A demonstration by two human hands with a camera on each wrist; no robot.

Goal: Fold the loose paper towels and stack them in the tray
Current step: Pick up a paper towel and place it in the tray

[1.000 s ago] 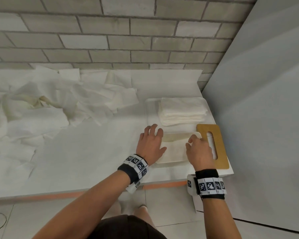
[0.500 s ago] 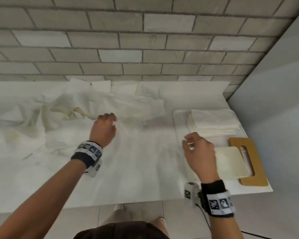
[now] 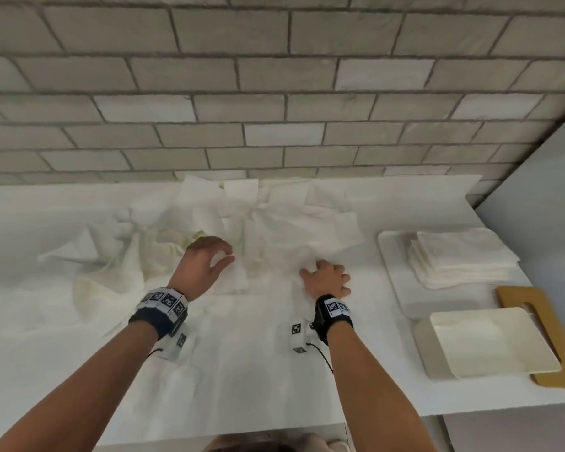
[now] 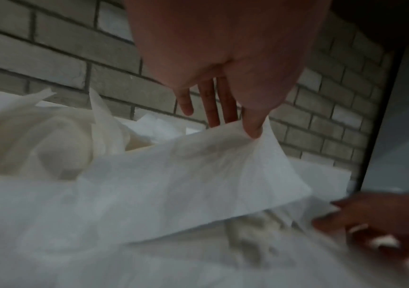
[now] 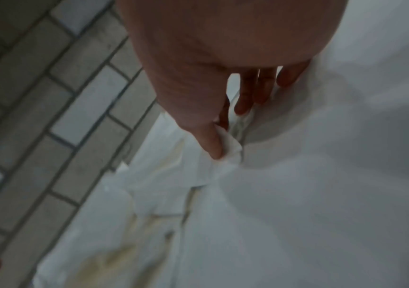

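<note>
Thin white crumpled paper towel [image 4: 198,175], on the white surface [image 3: 274,370], was pinched by left hand [image 3: 203,269] and right hand [image 3: 327,278] fingers; edges were blurred. White tray [image 3: 392,256] was set rightward.

White paper towels [image 3: 310,230], white tray [image 3: 392,275], tan board [image 3: 516,295], grey brick wall [image 3: 274,93].

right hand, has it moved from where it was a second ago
Yes. The right hand has left the folded towel by the wooden board and gone left to the loose paper towels, where it pinches one.
</note>
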